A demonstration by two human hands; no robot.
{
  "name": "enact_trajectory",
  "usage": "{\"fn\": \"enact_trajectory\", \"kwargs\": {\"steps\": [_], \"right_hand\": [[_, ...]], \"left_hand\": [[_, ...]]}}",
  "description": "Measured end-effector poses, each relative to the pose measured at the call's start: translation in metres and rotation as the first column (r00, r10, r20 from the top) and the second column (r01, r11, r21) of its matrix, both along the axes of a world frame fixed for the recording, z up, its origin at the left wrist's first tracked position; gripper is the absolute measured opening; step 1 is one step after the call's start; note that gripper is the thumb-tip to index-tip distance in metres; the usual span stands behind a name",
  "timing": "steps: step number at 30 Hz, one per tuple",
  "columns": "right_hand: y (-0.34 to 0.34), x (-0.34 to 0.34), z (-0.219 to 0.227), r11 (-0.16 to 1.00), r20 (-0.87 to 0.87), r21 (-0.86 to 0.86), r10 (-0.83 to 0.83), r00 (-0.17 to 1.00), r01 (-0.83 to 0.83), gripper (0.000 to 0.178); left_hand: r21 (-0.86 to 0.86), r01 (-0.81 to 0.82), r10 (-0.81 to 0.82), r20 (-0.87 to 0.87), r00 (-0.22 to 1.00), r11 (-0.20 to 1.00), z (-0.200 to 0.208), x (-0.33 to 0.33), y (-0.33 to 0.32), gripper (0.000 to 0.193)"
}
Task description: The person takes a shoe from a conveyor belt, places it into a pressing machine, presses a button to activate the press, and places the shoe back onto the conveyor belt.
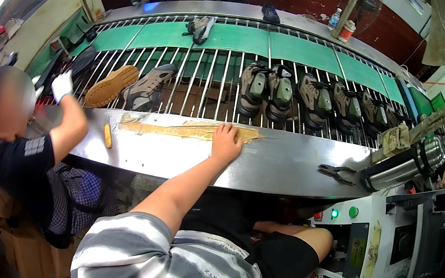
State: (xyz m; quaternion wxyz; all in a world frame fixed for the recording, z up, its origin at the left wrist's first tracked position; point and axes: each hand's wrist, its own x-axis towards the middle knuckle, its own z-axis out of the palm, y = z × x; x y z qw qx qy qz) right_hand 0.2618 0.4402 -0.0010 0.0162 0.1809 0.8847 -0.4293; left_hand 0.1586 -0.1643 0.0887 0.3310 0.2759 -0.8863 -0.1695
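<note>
The left hand lies flat, palm down, on the steel ledge along the near edge of the conveyor, fingers spread a bit. The fingertips sit right on a strip of worn tan tape stuck across that ledge; it's wrinkled and peeling at the ends. Closest shoes are a grey-and-olive pair, soles toward the ledge, resting on the metal rods just beyond the hand, not touching it. Can't see the right hand.

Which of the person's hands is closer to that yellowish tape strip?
Left. The left hand lies on the right part of the tape strip, on the metal ledge; the right hand is out of view.
</note>
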Motion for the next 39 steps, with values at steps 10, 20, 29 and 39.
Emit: {"fn": "enact_trajectory", "kwargs": {"steps": [10, 20, 29, 39], "right_hand": [[0.032, -0.206, 0.253, 0.704, -0.678, 0.593, 0.173, 0.714, 0.392, 0.043], [0.241, -0.422, 0.279, 0.938, -0.206, 0.21, -0.233, 0.951, 0.275, 0.084], [0.175, -0.415, 0.283, 0.646, -0.176, 0.396, -0.644, 0.744, 0.653, 0.098], [0.048, -0.234, 0.278, 0.739, -0.857, 0.042, -0.319, 0.404, 0.673, 0.087]], "left_hand": [[-0.018, 0.073, -0.073, 0.012, 0.997, 0.997, 0.008, 0.021, 0.016, 0.035], [0.013, 0.041, -0.041, 0.02, 0.999, 0.999, 0.019, 0.031, 0.028, 0.034], [-0.016, 0.013, -0.012, 0.045, 0.999, 1.0, 0.027, 0.039, 0.023, 0.031], [-0.052, 0.031, -0.033, -0.047, 0.998, 0.998, 0.024, 0.04, 0.018, 0.028]]}}
